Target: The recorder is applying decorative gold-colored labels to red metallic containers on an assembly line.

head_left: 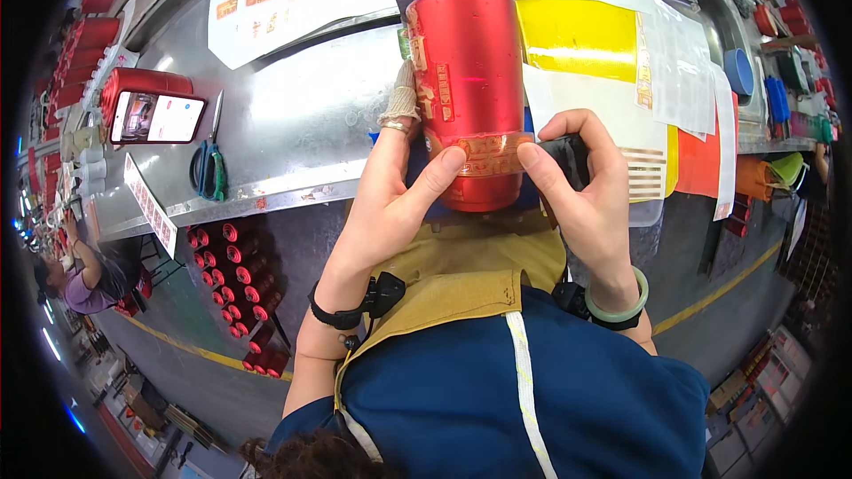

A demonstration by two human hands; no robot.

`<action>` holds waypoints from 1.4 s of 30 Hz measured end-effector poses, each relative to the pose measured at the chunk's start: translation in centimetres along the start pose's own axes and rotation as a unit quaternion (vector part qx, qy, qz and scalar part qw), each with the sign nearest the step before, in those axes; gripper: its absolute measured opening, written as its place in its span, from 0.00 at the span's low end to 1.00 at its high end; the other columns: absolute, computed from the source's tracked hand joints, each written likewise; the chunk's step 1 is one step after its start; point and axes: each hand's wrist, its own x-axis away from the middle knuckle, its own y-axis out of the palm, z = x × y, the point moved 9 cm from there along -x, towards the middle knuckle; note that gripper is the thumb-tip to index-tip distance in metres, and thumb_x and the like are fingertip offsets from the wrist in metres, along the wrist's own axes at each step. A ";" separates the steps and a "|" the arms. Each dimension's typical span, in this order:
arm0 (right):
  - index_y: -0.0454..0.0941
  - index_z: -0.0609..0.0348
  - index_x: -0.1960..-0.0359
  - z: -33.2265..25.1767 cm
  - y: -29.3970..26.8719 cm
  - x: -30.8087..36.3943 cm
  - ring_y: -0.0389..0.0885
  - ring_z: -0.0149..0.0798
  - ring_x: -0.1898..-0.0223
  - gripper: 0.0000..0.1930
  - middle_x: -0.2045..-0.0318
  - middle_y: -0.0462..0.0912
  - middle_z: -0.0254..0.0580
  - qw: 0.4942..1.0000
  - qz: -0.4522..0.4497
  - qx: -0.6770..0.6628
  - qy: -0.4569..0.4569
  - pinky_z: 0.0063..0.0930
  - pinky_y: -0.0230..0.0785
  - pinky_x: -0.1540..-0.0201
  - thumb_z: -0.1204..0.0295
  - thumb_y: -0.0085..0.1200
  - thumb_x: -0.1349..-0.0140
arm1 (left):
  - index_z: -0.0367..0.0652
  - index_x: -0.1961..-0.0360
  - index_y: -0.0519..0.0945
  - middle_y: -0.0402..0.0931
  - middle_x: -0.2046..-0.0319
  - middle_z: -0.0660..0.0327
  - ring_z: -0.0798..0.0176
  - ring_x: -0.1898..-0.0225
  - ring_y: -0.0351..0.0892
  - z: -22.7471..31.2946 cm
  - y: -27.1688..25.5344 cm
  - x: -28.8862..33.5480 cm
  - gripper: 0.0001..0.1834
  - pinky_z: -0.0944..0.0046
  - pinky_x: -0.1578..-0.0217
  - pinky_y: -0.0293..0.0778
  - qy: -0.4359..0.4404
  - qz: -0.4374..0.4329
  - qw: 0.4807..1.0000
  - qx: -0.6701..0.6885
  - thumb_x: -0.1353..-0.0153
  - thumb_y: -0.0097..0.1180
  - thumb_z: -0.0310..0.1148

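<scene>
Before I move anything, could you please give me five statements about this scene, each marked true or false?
1. The thumb of the left hand touches the gold strip on the red bottle. True.
2. The scissors lie to the right of the bottle. False: the scissors lie to its left.
3. A fabric cover sits on a finger of the left hand. True.
4. The screen of the phone is dark. False: the phone's screen is lit.
5. The thumb of the right hand is well away from the strip. False: it is at the strip's right end.
</scene>
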 end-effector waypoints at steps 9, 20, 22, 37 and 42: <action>0.77 0.63 0.60 0.5 0.0 -0.2 0.76 0.23 0.68 0.12 0.71 0.80 0.31 1.000 0.003 0.002 0.005 0.20 0.70 0.63 0.71 0.68 0.35 | 0.31 0.20 0.48 0.54 0.23 0.48 0.53 0.22 0.54 -0.1 0.1 0.0 0.39 0.52 0.24 0.49 -0.012 -0.002 1.000 -0.025 0.26 0.53 0.28; 0.75 0.67 0.46 0.9 -3.4 -0.3 0.75 0.28 0.58 0.11 0.58 0.79 0.41 0.988 0.121 0.014 -0.093 0.24 0.70 0.54 0.78 0.54 0.27 | 0.28 0.21 0.48 0.57 0.25 0.47 0.55 0.23 0.55 0.1 0.4 -0.1 0.40 0.56 0.24 0.49 0.001 0.006 1.000 -0.020 0.25 0.55 0.31; 0.74 0.68 0.43 -1.5 -2.1 0.5 0.75 0.29 0.55 0.13 0.55 0.78 0.41 0.986 0.081 -0.007 -0.145 0.24 0.70 0.51 0.80 0.52 0.28 | 0.29 0.21 0.48 0.57 0.25 0.47 0.55 0.24 0.55 0.1 0.4 0.0 0.40 0.56 0.24 0.49 0.006 0.008 1.000 -0.022 0.25 0.54 0.31; 0.81 0.62 0.53 -2.6 -0.7 0.4 0.80 0.49 0.62 0.11 0.63 0.78 0.49 0.972 0.082 0.159 -0.149 0.38 0.71 0.58 0.81 0.59 0.36 | 0.61 0.37 0.84 0.52 0.23 0.34 0.27 0.24 0.52 4.0 1.5 3.2 0.40 0.35 0.27 0.52 0.234 0.065 0.806 -0.540 0.46 0.64 0.71; 0.81 0.62 0.51 -4.7 -0.2 1.1 0.78 0.47 0.65 0.12 0.64 0.78 0.47 0.970 0.073 0.106 -0.208 0.33 0.70 0.62 0.81 0.61 0.37 | 0.48 0.33 0.78 0.50 0.23 0.34 0.28 0.23 0.50 2.8 0.9 4.0 0.44 0.39 0.27 0.52 0.220 0.105 0.804 -0.542 0.49 0.75 0.57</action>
